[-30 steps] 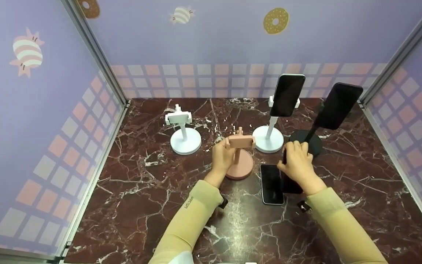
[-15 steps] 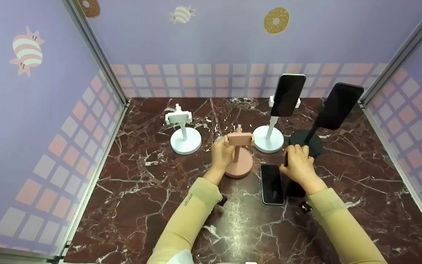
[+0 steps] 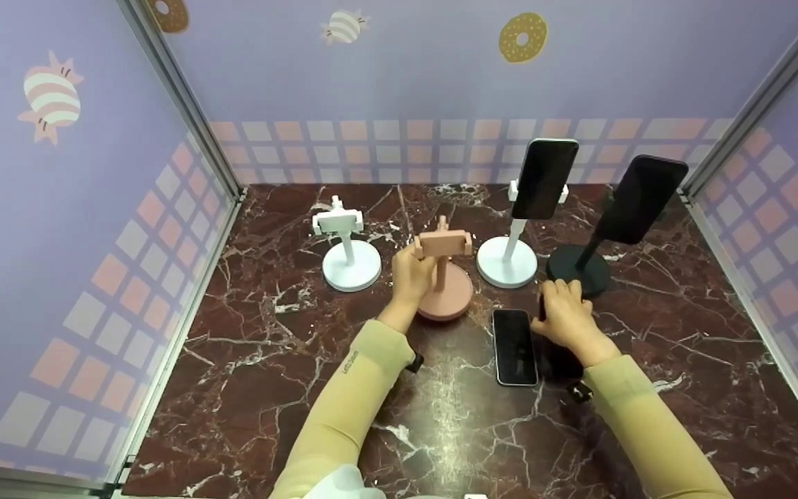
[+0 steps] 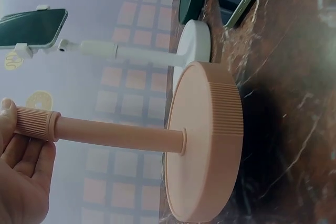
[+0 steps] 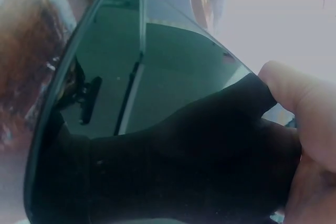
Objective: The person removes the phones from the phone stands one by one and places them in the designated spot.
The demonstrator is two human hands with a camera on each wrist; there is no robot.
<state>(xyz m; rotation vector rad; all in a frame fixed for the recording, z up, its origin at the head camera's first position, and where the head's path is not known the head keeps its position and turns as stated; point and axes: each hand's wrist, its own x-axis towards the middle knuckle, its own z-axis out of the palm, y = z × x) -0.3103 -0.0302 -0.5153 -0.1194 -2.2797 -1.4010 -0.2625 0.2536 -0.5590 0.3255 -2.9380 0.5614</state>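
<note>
left hand (image 3: 410, 283) curls its fingers round the pink stand (image 3: 446, 296), and right hand (image 3: 568, 317) grips a black phone (image 5: 157, 171) in its fingers, beside the silver-edged phone (image 3: 514, 348)!

4 stands (image 3: 352, 267) (image 3: 445, 294) (image 3: 507, 265) (image 3: 579, 270) and seemingly 4 phones (image 3: 544, 179) (image 3: 641, 199) (image 3: 514, 346) (image 5: 131, 103) show.

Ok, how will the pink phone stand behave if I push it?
Pushed low, the pink phone stand should slide rather than tip, given its wide, thick disc base. Pushed high, it could tip, since the slim stem stands tall. The ribbed collar that the left hand holds probably resists slipping.
</note>
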